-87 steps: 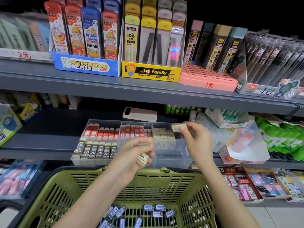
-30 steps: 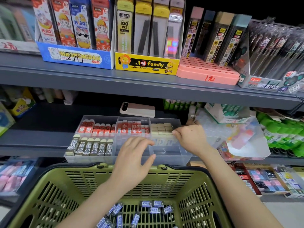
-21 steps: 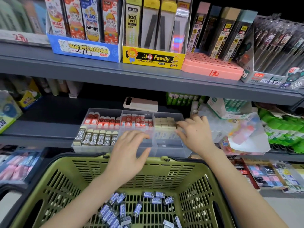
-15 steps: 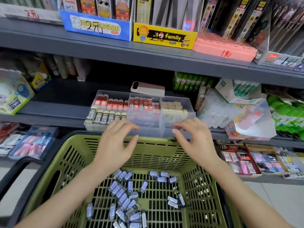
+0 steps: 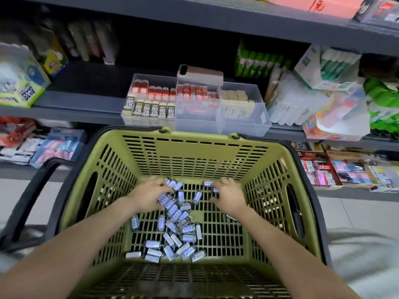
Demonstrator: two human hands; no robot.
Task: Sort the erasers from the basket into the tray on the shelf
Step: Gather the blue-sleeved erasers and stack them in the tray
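Olive-green slotted basket point(image 5: 195, 152), blue-sleeved erasers point(image 5: 172, 214)

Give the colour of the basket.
The basket is olive green, black-rimmed; head view shows it best.

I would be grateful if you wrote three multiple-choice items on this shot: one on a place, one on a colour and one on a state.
1. Where are the left hand and the right hand?
A. on the tray
B. inside the basket
C. on the top shelf

2. What colour is the basket?
A. olive green
B. red
C. white

3. How do the erasers in the basket lie?
A. in neat rows
B. sealed in a bag
C. loose and jumbled

Answers:
1 B, both hands reach down to its slotted floor.
2 A, its slotted walls are olive green.
3 C, they lie at all angles on the floor.
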